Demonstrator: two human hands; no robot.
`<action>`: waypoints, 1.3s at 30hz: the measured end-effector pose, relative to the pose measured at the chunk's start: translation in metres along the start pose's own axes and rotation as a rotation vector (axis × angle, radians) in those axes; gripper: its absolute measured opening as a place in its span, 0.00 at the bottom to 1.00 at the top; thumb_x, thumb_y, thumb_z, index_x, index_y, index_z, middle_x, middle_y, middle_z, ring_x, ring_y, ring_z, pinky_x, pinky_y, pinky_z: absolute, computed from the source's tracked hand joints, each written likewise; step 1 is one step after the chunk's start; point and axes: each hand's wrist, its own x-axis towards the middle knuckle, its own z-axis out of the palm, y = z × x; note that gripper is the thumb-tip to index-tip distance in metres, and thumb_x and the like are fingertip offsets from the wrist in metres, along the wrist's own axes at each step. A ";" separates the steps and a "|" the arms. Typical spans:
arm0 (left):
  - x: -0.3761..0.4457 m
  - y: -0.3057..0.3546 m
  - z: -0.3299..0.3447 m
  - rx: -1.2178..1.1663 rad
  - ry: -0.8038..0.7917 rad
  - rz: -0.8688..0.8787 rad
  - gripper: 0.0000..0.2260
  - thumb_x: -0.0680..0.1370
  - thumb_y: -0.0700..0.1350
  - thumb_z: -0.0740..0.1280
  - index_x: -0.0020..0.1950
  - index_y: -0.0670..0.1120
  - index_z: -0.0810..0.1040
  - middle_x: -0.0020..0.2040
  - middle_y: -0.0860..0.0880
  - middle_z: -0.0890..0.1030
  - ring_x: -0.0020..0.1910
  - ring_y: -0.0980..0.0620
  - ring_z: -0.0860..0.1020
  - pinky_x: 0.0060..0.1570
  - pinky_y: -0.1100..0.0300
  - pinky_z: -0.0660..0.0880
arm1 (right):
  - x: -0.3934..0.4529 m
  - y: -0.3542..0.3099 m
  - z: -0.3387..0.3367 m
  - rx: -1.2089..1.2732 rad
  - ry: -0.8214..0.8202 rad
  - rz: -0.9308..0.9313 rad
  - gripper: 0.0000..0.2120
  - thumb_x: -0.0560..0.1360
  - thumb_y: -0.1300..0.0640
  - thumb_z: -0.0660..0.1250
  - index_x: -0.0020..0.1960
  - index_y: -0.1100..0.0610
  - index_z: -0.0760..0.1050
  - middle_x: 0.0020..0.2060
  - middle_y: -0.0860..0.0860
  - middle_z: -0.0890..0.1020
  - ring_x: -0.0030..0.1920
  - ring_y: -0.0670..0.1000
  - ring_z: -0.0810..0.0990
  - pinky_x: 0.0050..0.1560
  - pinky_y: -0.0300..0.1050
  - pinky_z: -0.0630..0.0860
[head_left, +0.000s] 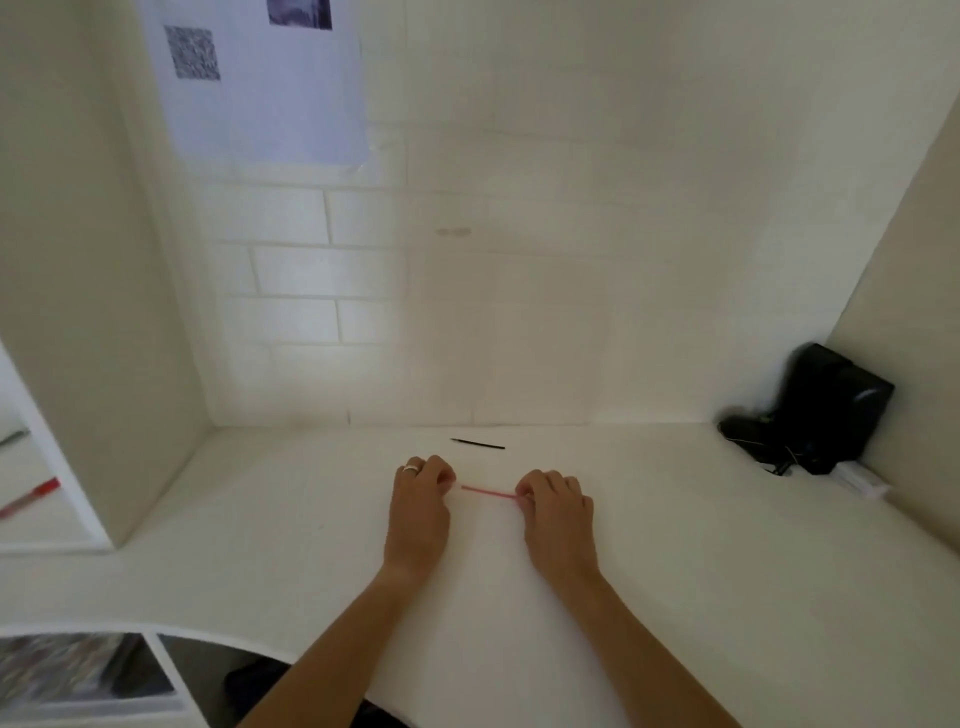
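A thin pink strand (485, 492), like a cord or slim stick, stretches across the white desk (311, 545) between my two hands. My right hand (558, 512) pinches its right end with curled fingers. My left hand (420, 499), wearing a ring, has its fingers curled at the strand's left end; the frame is too small to show whether they hold it. A thin black stick (478, 443) lies on the desk just beyond my hands, near the wall.
A black device with cables (815, 410) sits in the back right corner beside a small white box (860, 482). A white partition (98, 312) stands at the left, with a red pen (31, 496) past it. Paper sheets (270, 83) hang on the brick wall.
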 end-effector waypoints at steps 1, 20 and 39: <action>0.002 -0.001 -0.002 -0.081 -0.007 -0.033 0.17 0.71 0.25 0.61 0.42 0.47 0.77 0.42 0.51 0.77 0.45 0.54 0.75 0.43 0.67 0.69 | 0.002 0.001 0.000 0.016 -0.008 0.008 0.04 0.79 0.58 0.64 0.49 0.50 0.76 0.46 0.48 0.79 0.49 0.54 0.74 0.45 0.46 0.64; 0.014 0.005 -0.014 -0.472 0.062 -0.228 0.06 0.79 0.44 0.70 0.42 0.48 0.81 0.37 0.48 0.85 0.39 0.52 0.84 0.45 0.60 0.78 | 0.022 -0.001 0.013 0.122 0.009 -0.045 0.03 0.78 0.55 0.67 0.49 0.48 0.79 0.44 0.46 0.79 0.47 0.51 0.76 0.48 0.44 0.65; 0.006 0.006 0.031 0.374 -0.078 0.553 0.11 0.76 0.39 0.62 0.55 0.48 0.80 0.53 0.51 0.79 0.57 0.48 0.77 0.59 0.56 0.67 | 0.021 -0.006 0.018 0.052 -0.055 -0.209 0.04 0.81 0.56 0.62 0.50 0.53 0.75 0.41 0.49 0.79 0.42 0.53 0.76 0.43 0.48 0.73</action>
